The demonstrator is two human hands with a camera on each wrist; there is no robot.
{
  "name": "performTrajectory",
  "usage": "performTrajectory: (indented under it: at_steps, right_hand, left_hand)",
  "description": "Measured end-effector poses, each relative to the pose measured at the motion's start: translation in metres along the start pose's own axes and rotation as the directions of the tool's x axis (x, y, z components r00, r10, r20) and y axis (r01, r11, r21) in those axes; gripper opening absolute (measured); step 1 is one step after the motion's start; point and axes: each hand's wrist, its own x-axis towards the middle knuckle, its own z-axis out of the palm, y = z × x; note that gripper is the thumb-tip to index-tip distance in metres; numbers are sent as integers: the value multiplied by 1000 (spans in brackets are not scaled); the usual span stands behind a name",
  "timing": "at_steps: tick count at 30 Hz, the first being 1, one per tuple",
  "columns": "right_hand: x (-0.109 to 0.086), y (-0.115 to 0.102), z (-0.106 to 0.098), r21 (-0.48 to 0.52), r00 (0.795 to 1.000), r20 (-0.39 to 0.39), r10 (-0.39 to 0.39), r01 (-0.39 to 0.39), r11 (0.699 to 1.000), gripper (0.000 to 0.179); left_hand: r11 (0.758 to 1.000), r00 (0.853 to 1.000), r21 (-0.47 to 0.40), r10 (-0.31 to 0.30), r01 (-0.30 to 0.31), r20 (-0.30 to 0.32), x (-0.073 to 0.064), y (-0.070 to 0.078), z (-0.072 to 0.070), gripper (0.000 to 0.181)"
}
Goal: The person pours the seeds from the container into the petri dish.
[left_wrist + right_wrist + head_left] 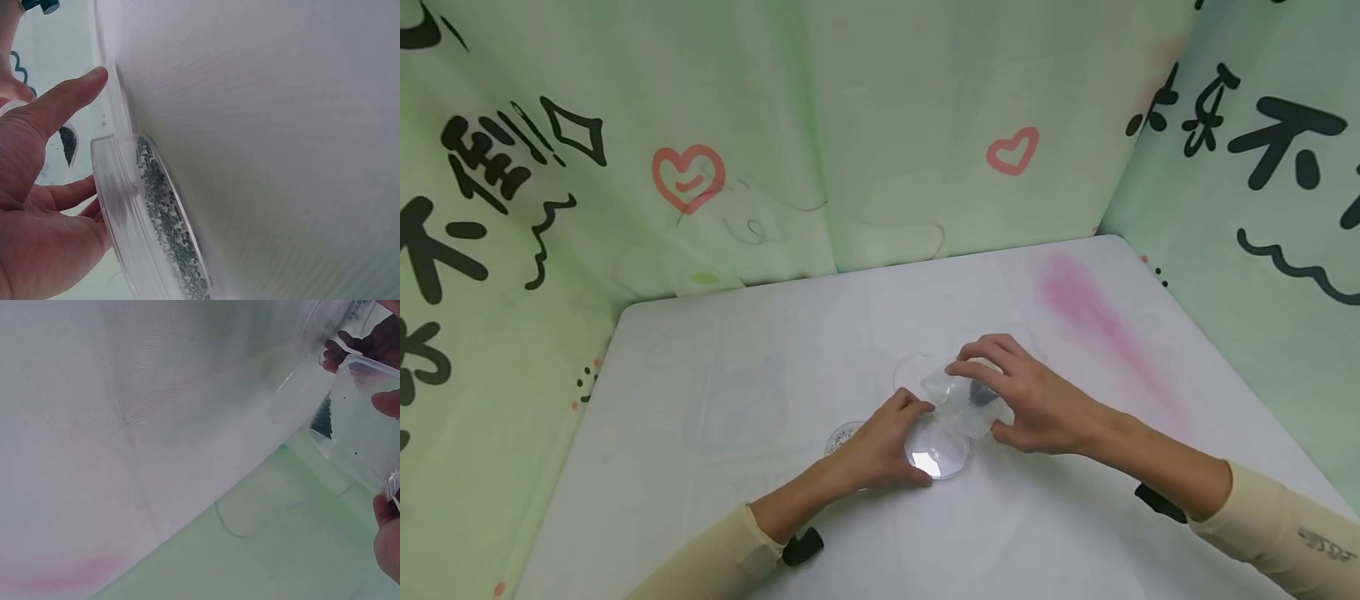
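A clear round dish (pixel 938 454) lies on the table, with my left hand (pixel 886 448) holding its side between thumb and fingers. Beside it my right hand (pixel 1052 408) grips a tilted clear plastic container (pixel 957 402), in which dark granules (pixel 982 393) are gathered. The right wrist view shows this container (pixel 362 425) between the thumb and the other fingers. Under my left wrist is a second round dish (pixel 842 435), partly hidden; in the left wrist view this dish (pixel 115 200) has small dark granules (pixel 165 219) spread inside.
Just behind the hands, another clear round outline (pixel 910 371) lies on the white-covered table (pixel 737 375). A pink stain (pixel 1097 317) marks the cloth at the right. Pale green curtains (pixel 910 83) with drawings surround the table's back and sides.
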Motion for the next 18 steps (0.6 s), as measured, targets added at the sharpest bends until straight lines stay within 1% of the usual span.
performTrajectory:
  at_steps: [5, 11, 18]
  right_hand:
    - [0, -3, -1, -35, 1000, -3, -20, 19, 999, 81]
    - [-1, -5, -2, -66, 997, -33, -63, 61, 996, 83]
    - [-3, -9, -3, -111, 996, -35, -83, 78, 991, 83]
  left_hand:
    - [1000, 1000, 6, 0, 0, -4, 0, 0, 0, 87]
    - [1000, 1000, -2, -11, 11, 1, 0, 0, 0, 87]
    - [1000, 1000, -5, 6, -6, -4, 0, 1, 0, 87]
